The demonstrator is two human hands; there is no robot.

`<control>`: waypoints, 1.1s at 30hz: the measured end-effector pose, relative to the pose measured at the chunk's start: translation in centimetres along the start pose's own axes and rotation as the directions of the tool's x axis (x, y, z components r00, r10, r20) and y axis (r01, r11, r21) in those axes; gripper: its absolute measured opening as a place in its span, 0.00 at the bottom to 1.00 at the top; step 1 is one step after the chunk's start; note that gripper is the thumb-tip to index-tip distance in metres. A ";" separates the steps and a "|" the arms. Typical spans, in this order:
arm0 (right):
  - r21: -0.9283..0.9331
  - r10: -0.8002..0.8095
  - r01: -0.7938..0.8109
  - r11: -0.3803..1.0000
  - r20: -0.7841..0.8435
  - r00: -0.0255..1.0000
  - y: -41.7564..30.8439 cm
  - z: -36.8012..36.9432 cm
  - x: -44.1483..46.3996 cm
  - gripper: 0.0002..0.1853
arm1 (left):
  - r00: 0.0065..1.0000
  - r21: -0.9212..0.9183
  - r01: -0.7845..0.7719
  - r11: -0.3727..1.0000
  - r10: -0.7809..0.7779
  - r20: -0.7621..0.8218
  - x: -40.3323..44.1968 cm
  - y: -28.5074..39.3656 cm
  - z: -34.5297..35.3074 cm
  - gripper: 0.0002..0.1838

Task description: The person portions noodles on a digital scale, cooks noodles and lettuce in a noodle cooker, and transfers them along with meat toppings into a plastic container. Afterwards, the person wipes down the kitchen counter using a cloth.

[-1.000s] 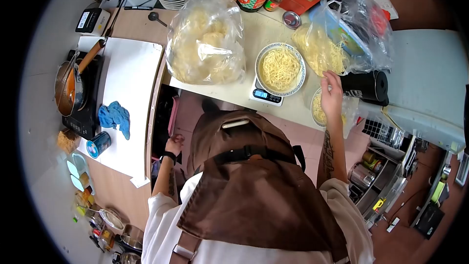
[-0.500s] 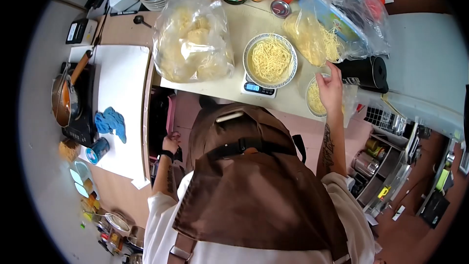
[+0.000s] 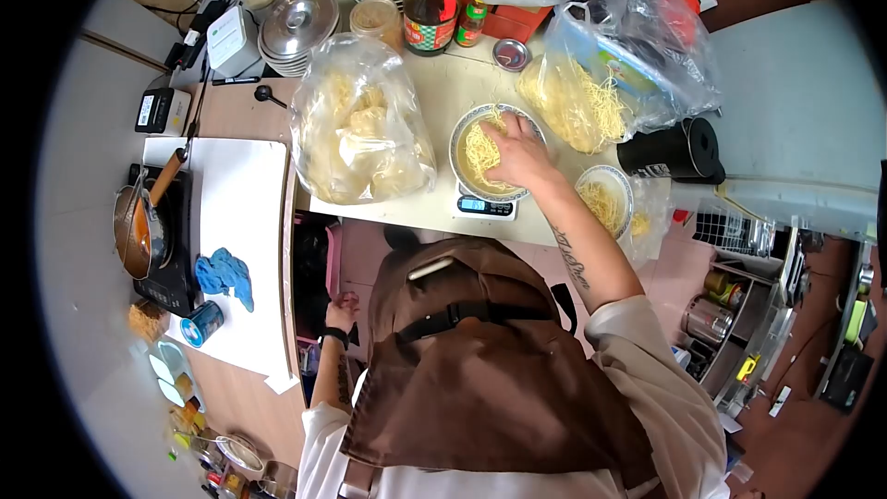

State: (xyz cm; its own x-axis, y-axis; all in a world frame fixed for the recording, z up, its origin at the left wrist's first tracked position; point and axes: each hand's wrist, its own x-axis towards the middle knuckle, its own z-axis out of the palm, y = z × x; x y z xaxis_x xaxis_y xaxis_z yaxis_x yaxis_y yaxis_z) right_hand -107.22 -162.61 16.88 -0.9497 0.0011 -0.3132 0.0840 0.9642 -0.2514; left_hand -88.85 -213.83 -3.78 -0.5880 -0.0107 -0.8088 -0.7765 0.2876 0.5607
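Note:
My right hand (image 3: 519,152) reaches into the patterned bowl (image 3: 455,166), its fingers and thumb curved around the yellow noodles (image 3: 480,152). That bowl stands on a small digital scale (image 3: 485,205) with a lit display. To its right is a second bowl (image 3: 630,199) with fewer noodles, near the table edge. My left hand (image 3: 342,311) hangs low beside the pink edge (image 3: 334,259) under the table, fingers loosely bent and apart, and I see nothing in it. A large clear bag (image 3: 360,129) of noodle bundles lies left of the scale.
An opened bag of noodles (image 3: 568,106) and a black cylinder (image 3: 679,150) lie at the right. Sauce bottles (image 3: 430,14) and a lidded pot (image 3: 300,20) line the back. On the left are a pan (image 3: 139,231) on a hob and a blue cloth (image 3: 224,277).
My right hand has moved left from beside the smaller bowl and the noodle bag into the bowl on the scale. My left hand stays low. The camera view has shifted.

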 end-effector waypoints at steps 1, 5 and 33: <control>-0.027 0.000 0.000 1.000 0.000 1.000 -0.3 0.5 0.2 0.47 | 1.000 -0.024 -0.024 0.999 0.024 -0.007 -0.4 -0.5 -0.3 0.08; -0.049 0.088 -0.085 0.995 0.069 0.994 -2.0 1.3 0.7 0.44 | 0.999 -0.197 0.039 0.980 -0.037 0.012 -0.5 -5.7 -1.9 0.09; 0.743 0.562 0.437 -0.507 -0.100 0.821 13.4 -5.2 -31.3 0.35 | 0.533 0.416 -0.837 0.357 0.353 0.769 8.5 2.7 5.9 0.06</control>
State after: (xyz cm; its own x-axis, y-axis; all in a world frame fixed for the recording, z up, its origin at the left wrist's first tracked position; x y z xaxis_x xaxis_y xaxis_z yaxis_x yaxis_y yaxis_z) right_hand -77.97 -148.35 28.07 -0.7628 0.5692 -0.3068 -0.2339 -0.6853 -0.6897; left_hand -94.56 -207.47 -10.16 -0.4132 0.8324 -0.3692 0.3090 0.5096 0.8030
